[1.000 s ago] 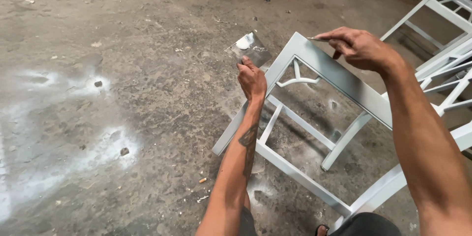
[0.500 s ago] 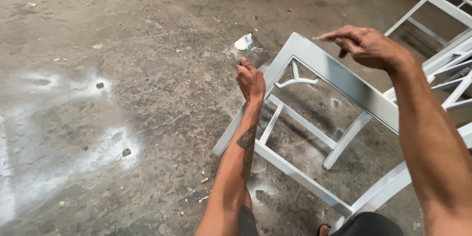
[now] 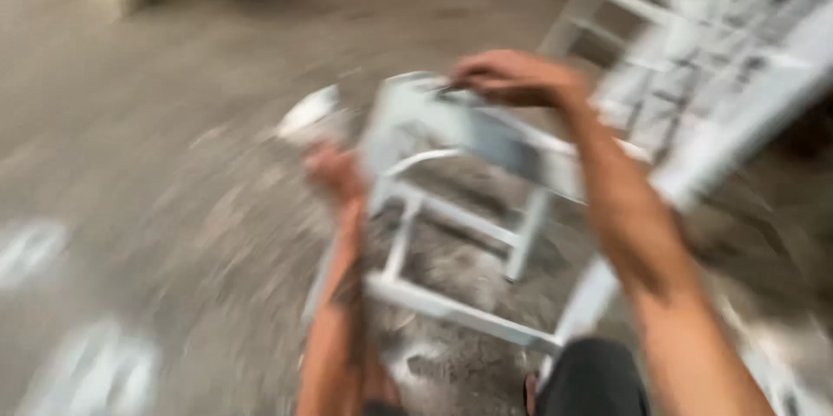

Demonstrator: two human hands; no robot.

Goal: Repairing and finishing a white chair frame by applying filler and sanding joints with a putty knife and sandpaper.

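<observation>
Looking down from the head camera, the view is badly smeared by motion, so fine detail is lost. A person works on a white-painted wooden chair frame that lies tipped on a grey concrete floor. The right hand rests on the frame's upper rail, fingers curled down over its far edge; whether it pinches something small there cannot be told through the blur. The left hand reaches to the frame's near left side, beside an upright, and its grip is too blurred to read as closed or loose. More white chair frames are stacked at the upper right, well apart from the left hand. A dark-clothed knee shows at the bottom edge. Judging by the hands, the step in hand is steadying and turning the frame; any following move would need a firm hold on both rails.
</observation>
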